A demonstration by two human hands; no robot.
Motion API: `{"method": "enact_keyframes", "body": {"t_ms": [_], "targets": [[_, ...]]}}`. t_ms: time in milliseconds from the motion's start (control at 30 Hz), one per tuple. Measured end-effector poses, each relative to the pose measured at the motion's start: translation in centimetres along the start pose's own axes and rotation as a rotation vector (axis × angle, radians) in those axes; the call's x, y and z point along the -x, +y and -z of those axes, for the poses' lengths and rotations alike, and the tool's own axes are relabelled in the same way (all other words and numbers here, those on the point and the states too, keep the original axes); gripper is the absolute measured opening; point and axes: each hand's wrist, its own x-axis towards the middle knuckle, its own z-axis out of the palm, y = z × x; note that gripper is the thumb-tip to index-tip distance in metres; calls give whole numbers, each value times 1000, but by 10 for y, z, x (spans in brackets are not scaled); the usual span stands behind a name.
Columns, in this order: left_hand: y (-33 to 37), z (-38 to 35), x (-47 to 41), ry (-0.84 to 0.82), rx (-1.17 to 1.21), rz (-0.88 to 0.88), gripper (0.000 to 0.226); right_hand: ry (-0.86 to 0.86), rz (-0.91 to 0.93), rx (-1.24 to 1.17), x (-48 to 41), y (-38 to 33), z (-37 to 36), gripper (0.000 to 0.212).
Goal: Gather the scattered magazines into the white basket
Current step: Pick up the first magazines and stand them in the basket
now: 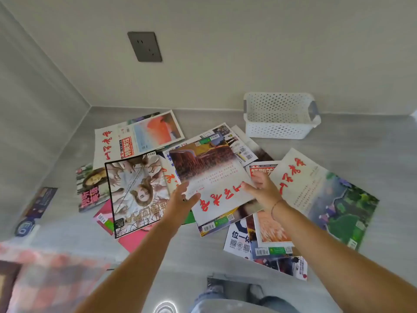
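Several magazines lie spread over the grey floor in an overlapping heap. On top in the middle is a white magazine with red script and a brown field picture (212, 177). My left hand (182, 197) grips its near left edge, thumb on top. My right hand (262, 188) holds its right edge, fingers partly on the cover. A magazine with a long-haired figure (135, 193) lies to the left. Another with a green pond scene (327, 199) lies to the right. The white perforated basket (279, 129) stands against the far wall at the back right, with nothing seen inside it.
The floor meets walls at the back and left, forming a corner. A dark wall socket (144, 46) sits on the back wall. A dark leaflet (36, 208) lies at the far left. A checked fabric (45, 279) blurs the lower left. My jeans and foot (234, 297) show at the bottom.
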Motion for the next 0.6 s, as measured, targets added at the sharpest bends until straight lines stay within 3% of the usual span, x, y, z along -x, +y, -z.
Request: {"method": "enact_keyframes", "body": {"t_ms": [267, 600], "targets": [[-4, 3, -28, -65, -75, 54, 59, 173, -170, 147, -12, -1, -16, 54], [3, 0, -30, -134, -151, 51, 59, 264, -168, -301, -13, -2, -14, 41]]}}
